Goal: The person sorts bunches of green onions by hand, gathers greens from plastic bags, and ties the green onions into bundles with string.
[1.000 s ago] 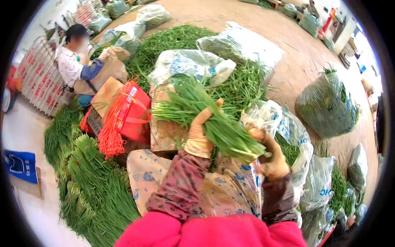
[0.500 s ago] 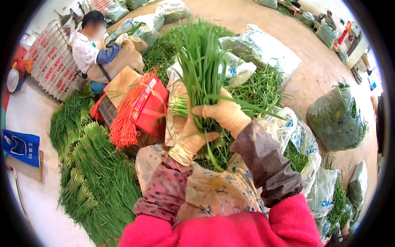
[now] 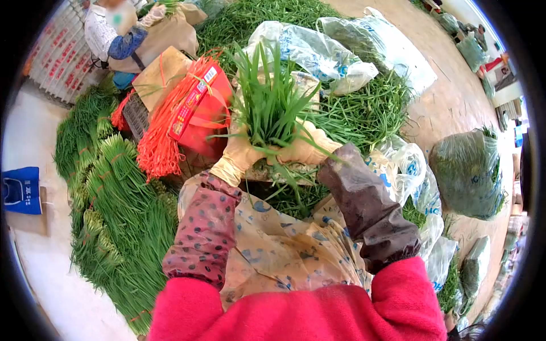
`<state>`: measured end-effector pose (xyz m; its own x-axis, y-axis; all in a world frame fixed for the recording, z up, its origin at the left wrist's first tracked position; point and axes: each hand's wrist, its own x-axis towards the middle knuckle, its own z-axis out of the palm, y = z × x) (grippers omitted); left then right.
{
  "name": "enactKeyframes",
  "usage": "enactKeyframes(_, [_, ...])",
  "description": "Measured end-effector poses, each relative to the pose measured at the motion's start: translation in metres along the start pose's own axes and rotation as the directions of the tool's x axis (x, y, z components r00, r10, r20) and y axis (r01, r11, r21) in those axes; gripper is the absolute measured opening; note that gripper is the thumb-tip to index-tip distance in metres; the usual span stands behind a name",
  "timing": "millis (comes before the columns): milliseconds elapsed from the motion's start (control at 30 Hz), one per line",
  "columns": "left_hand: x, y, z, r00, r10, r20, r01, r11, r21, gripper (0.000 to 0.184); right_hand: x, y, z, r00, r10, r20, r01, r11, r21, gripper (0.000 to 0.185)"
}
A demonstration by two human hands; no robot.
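A bunch of long green garlic chives [image 3: 268, 108] is between my gloved hands, its leaf tips fanning upward. My left hand [image 3: 239, 154] is wrapped round its left side. Pressing in from the right, my right hand [image 3: 308, 145] is closed on the same bunch at about the same height. The lower ends are mostly hidden by the hands, and a few loose blades hang below. Behind the bunch lies a pale patterned board [image 3: 307, 85]. To the left, a hank of orange-red ties [image 3: 165, 131] hangs over a red packet [image 3: 210, 128].
Tied chive bundles [image 3: 131, 210] are piled at left. Loose chives [image 3: 364, 116] and clear plastic bags [image 3: 313, 51] lie beyond and to the right. A full bag [image 3: 466, 176] stands on the floor. Another person [image 3: 122, 40] sits at upper left, near stacked crates [image 3: 57, 62].
The chives look lower and shorter in view. My left hand has moved up and left, level with the right. The view has tilted downward.
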<state>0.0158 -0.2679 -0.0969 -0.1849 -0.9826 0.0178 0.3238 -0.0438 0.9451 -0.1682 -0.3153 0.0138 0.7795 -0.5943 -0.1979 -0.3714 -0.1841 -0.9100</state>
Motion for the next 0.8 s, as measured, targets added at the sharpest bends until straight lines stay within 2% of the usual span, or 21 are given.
enactKeyframes(67, [0.007, -0.006, 0.006, 0.994, -0.111, 0.008, 0.109, 0.956, -0.274, 0.041, 0.005, -0.029, -0.005, 0.974, 0.2, 0.108, -0.184, 0.972, -0.145, 0.046])
enactKeyframes(100, [0.011, -0.008, 0.01, 0.986, -0.166, 0.013, 0.157, 0.902, -0.402, 0.042, 0.006, -0.028, 0.001, 0.973, 0.202, 0.112, -0.185, 0.972, -0.145, 0.046])
enactKeyframes(133, [0.01, 0.038, 0.05, 0.902, -0.403, -0.156, 0.266, 0.802, -0.535, 0.044, 0.006, -0.023, 0.011, 0.985, 0.116, -0.13, -0.133, 0.982, -0.133, 0.042])
enactKeyframes(167, [0.007, 0.064, 0.072, 0.732, -0.624, -0.275, 0.318, 0.669, -0.671, 0.047, 0.009, -0.018, 0.022, 0.931, 0.024, -0.365, -0.078, 0.988, -0.134, 0.038])
enactKeyframes(200, [0.001, 0.059, 0.066, 0.731, -0.622, -0.28, 0.314, 0.671, -0.672, 0.047, 0.021, -0.005, 0.038, 0.849, -0.063, -0.525, 0.048, 0.998, -0.042, 0.034])
enactKeyframes(233, [-0.005, 0.059, 0.058, 0.821, -0.413, -0.395, 0.393, 0.91, -0.135, 0.055, 0.024, -0.001, 0.041, 0.851, -0.069, -0.521, 0.055, 0.998, -0.043, 0.034])
enactKeyframes(267, [-0.011, 0.06, 0.051, 0.914, -0.179, -0.365, 0.341, 0.826, 0.448, 0.066, 0.026, 0.002, 0.04, 0.79, -0.057, -0.611, 0.135, 0.987, 0.082, 0.034])
enactKeyframes(300, [-0.021, 0.059, 0.048, 0.92, -0.181, -0.347, 0.386, 0.57, 0.726, 0.08, 0.029, 0.007, 0.037, 0.723, -0.026, -0.69, 0.224, 0.954, 0.199, 0.033])
enactKeyframes(333, [-0.03, 0.081, 0.059, 0.927, -0.182, -0.329, 0.366, 0.233, 0.901, 0.094, 0.035, 0.018, 0.028, 0.787, 0.042, -0.615, 0.182, 0.937, 0.297, 0.035])
enactKeyframes(367, [-0.047, 0.084, 0.064, 0.963, 0.035, -0.266, 0.26, 0.114, 0.959, 0.083, 0.023, -0.001, 0.022, 0.77, -0.009, -0.638, 0.095, 0.99, 0.1, 0.029])
enactKeyframes(400, [-0.065, 0.092, 0.073, 0.97, 0.062, -0.236, 0.217, 0.222, 0.951, 0.076, 0.015, 0.0, 0.02, 0.757, -0.14, -0.638, 0.12, 0.99, -0.075, 0.029])
enactKeyframes(433, [-0.079, 0.101, 0.082, 0.974, 0.093, -0.205, 0.165, 0.328, 0.93, 0.069, 0.008, 0.0, 0.024, 0.778, -0.152, -0.61, 0.077, 0.986, -0.147, 0.028])
enactKeyframes(467, [-0.087, 0.106, 0.092, 0.988, -0.114, -0.104, 0.152, 0.597, 0.787, 0.062, 0.002, 0.001, 0.027, 0.797, -0.163, -0.581, 0.039, 0.975, -0.221, 0.027])
enactKeyframes(500, [-0.092, 0.107, 0.102, 0.962, -0.266, 0.059, 0.187, 0.802, 0.568, 0.056, -0.002, 0.004, 0.034, 0.838, -0.061, -0.542, -0.06, 0.977, -0.203, 0.027])
enactKeyframes(533, [-0.095, 0.101, 0.108, 0.842, -0.473, 0.26, 0.363, 0.853, 0.375, 0.059, -0.004, 0.027, 0.043, 0.861, -0.057, -0.505, 0.011, 0.995, -0.094, 0.027])
enactKeyframes(567, [-0.097, 0.088, 0.112, 0.652, -0.582, 0.486, 0.56, 0.802, 0.209, 0.062, -0.006, 0.049, 0.051, 0.883, -0.052, -0.467, 0.071, 0.997, 0.022, 0.026])
enactKeyframes(600, [-0.099, 0.067, 0.116, 0.663, -0.576, 0.478, 0.549, 0.808, 0.212, 0.062, -0.008, 0.057, 0.053, 0.874, -0.01, -0.486, 0.139, 0.963, 0.229, 0.025])
enactKeyframes(667, [-0.108, 0.02, 0.126, 0.771, -0.43, 0.469, 0.492, 0.871, -0.011, 0.068, -0.02, 0.06, 0.053, 0.838, -0.006, -0.546, 0.24, 0.902, 0.359, 0.02])
enactKeyframes(700, [-0.112, 0.01, 0.13, 0.77, -0.431, 0.471, 0.494, 0.87, -0.012, 0.068, -0.031, 0.056, 0.052, 0.815, -0.029, -0.579, 0.261, 0.91, 0.323, 0.018])
enactKeyframes(767, [-0.115, -0.003, 0.137, 0.829, -0.222, 0.513, 0.5, 0.705, -0.503, 0.086, -0.055, 0.044, 0.049, 0.825, -0.159, -0.543, 0.355, 0.893, 0.278, 0.02])
enactKeyframes(800, [-0.119, -0.013, 0.141, 0.826, -0.272, 0.493, 0.528, 0.679, -0.51, 0.106, -0.07, 0.034, 0.048, 0.84, -0.269, -0.472, 0.43, 0.86, 0.274, 0.024])
